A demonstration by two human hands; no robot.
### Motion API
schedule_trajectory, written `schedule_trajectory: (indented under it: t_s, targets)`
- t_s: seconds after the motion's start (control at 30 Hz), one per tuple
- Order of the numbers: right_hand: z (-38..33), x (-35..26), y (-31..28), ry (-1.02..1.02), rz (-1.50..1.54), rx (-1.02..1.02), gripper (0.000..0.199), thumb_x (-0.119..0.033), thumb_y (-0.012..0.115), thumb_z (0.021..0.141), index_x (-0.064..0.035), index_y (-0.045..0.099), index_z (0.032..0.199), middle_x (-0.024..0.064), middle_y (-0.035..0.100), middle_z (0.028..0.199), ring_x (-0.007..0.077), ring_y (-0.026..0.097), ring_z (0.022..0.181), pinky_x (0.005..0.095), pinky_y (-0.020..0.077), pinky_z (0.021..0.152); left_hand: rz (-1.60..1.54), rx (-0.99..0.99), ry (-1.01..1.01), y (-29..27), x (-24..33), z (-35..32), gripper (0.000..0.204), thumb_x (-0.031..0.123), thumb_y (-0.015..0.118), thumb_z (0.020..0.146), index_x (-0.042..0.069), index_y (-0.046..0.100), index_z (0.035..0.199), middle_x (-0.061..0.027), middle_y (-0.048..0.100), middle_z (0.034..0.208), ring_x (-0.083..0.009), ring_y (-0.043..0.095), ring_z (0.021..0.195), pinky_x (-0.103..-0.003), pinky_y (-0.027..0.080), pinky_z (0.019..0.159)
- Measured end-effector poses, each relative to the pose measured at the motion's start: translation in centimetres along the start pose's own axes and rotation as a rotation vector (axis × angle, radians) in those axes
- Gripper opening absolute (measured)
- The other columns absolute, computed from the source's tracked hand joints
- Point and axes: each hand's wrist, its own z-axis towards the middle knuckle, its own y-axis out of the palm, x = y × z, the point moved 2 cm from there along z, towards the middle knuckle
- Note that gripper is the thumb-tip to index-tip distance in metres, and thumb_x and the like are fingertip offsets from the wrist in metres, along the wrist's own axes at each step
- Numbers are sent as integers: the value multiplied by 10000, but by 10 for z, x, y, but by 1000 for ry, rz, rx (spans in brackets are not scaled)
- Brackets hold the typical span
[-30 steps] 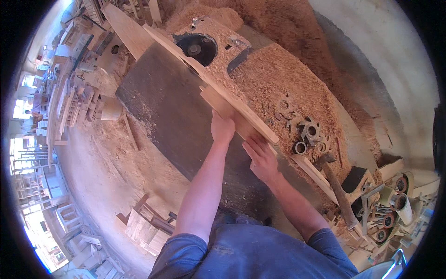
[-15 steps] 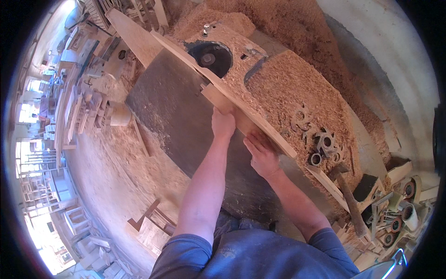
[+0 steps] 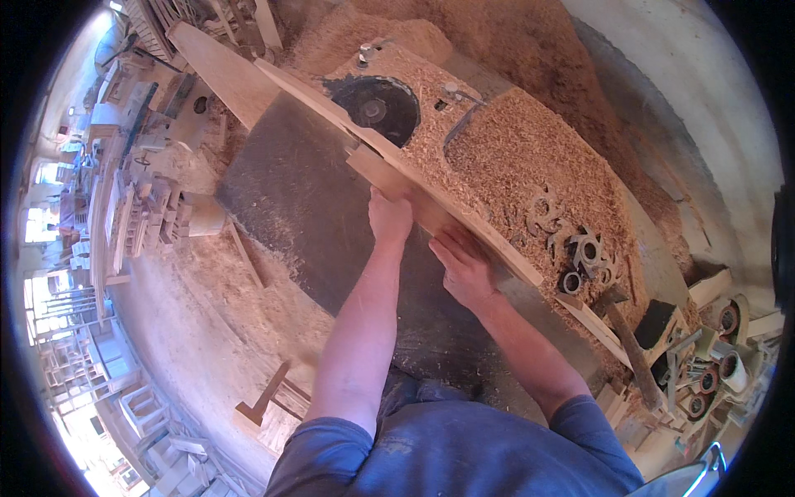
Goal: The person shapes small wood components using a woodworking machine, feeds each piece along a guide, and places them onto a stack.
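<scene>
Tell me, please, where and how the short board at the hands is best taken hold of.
I would hold the short board by its long near edge, coming from the person's side, left hand and right hand spaced along it. Its far side lies along the long wooden strip, leaving the near side accessible and probably keeping fingers off the round black opening.

Dark surface (image 3: 290, 190) left of the left hand (image 3: 390, 217): open, room to pass. Far side: long wooden board (image 3: 497, 247) bars the way; behind it, metal cutter heads (image 3: 580, 255) amid shavings (image 3: 530, 166). Hammer (image 3: 629, 348) obstructs farther right.
</scene>
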Motion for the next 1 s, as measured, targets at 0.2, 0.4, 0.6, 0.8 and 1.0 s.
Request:
schedule_trajectory:
  t_s: [0.2,0.4,0.6,0.8,1.0]
  targets:
    - [19,-4,19,0,8,-13,469,25,669,708,-46,710,1169,107,680,1293,308,606,1279,448,449,1139,-119,31,50,-17,7,21,383,120,638,896,-53,608,1236,-227,677,1039,-340,618,925,-422,457,787]
    - [56,-12,29,29,72,27,480,61,672,692,-69,722,1151,99,713,1235,310,652,1217,452,498,1088,-161,0,22,-36,22,49,368,73,627,872,-29,637,1225,-222,732,989,-333,724,785,-420,554,639]
    - [77,-14,61,44,16,-31,414,-45,655,786,-93,721,1192,79,663,1373,258,601,1306,458,470,1099,-264,-55,-64,-61,53,60,311,74,592,918,-8,615,1218,-109,663,789,-174,568,490,-326,389,379]
    - [109,-22,74,39,-36,13,358,-64,651,803,-83,728,1153,69,699,1286,247,619,1270,412,487,1080,-292,-91,-57,-72,59,87,215,121,510,992,52,605,1172,-41,581,676,-145,500,442,-295,314,351]
    - [136,-23,99,13,-39,-50,516,-55,686,733,-74,685,1249,71,649,1364,237,531,1375,419,426,1147,-312,-103,-68,-88,51,130,254,131,609,991,60,590,1235,-38,593,677,-134,508,435,-291,325,342]
